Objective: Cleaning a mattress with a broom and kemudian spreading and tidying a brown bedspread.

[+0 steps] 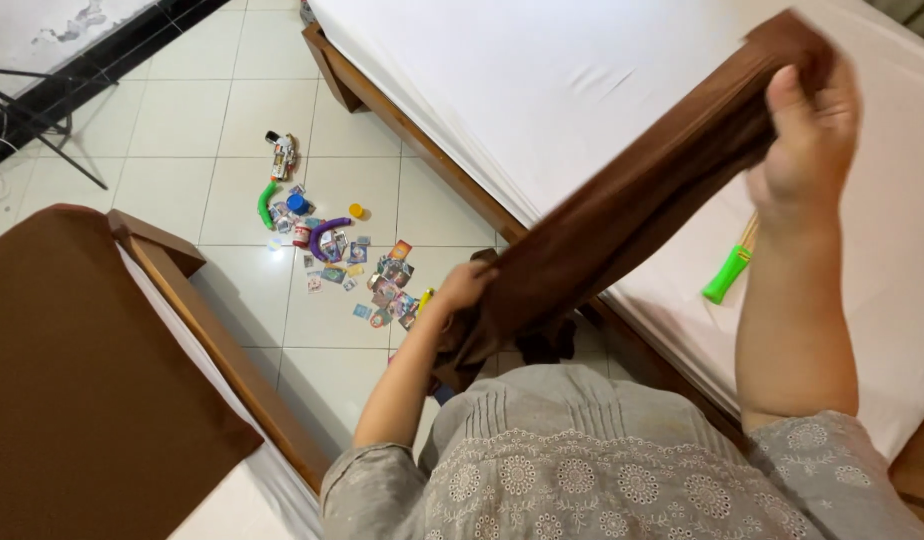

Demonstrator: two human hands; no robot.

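A person stretches a brown cloth [632, 200] between two beds, right hand [807, 130] clenched on its upper end over the white mattress [542, 80], left hand [462, 287] gripping the lower end. Soft and light, it looks easiest held by its ends. Toys [322, 240] litter the floor [182, 120].

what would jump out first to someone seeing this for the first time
A long brown cloth stretched taut across the middle, gripped at its upper end by the right hand above a white-sheeted bed and at its lower end by the left hand. Next, the scatter of small toys and picture cards on the white tiled floor between the beds. A bright green-handled tool lies on the sheet at right.
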